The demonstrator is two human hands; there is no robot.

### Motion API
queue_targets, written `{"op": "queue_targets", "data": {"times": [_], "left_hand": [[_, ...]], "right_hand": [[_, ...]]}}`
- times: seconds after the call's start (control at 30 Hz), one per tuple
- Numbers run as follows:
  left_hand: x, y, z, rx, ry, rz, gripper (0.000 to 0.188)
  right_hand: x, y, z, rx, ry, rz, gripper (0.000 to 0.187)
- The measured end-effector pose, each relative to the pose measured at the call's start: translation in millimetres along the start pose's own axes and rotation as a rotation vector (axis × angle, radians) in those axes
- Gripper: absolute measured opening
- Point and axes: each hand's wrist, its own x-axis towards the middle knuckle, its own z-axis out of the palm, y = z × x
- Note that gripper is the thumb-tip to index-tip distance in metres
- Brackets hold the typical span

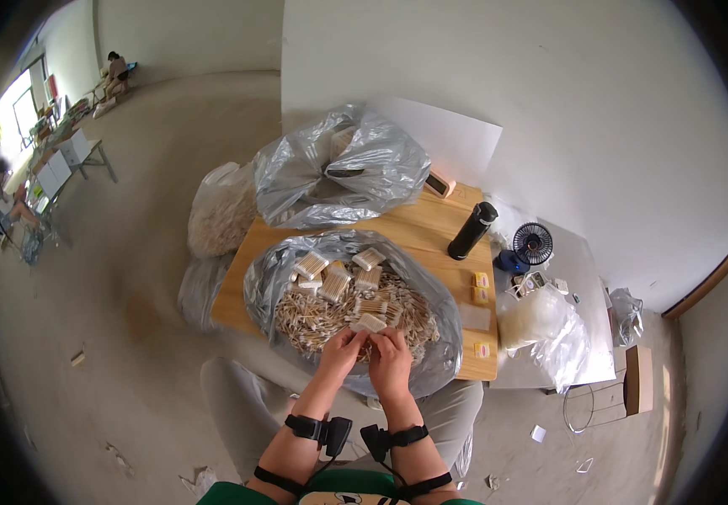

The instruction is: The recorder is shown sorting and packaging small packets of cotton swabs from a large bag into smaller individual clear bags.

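My left hand point(342, 350) and my right hand point(390, 357) meet over a heap of loose cotton swabs point(305, 318). Between their fingertips is a small pack of cotton swabs point(370, 322), pinched at its near edge by both hands. The heap lies in a grey plastic bag point(450, 332) whose mouth is spread wide on the wooden table. On top of the swabs, beyond my hands, rest several filled packs point(335, 284) in clear wrapping. My fingers hide the near edge of the held pack.
Behind the open bag stands a large grey bag point(338, 189), with a bulging clear bag point(222, 215) to its left. A black bottle point(472, 231) and small yellow boxes point(481, 295) occupy the table's right side. Farther right are a small fan point(532, 244) and crumpled clear plastic point(549, 332). Two people sit far left.
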Motion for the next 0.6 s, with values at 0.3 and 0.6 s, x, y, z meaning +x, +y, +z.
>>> {"op": "queue_targets", "data": {"times": [0.3, 0.6], "left_hand": [[-5, 1, -12, -0.023, 0.045, 0.037, 0.013], [-4, -4, -7, 0.255, -0.083, 0.348, 0.016]], "right_hand": [[-1, -4, -2, 0.002, -0.057, 0.004, 0.018], [2, 0, -27, 0.201, -0.177, 0.088, 0.031]]}}
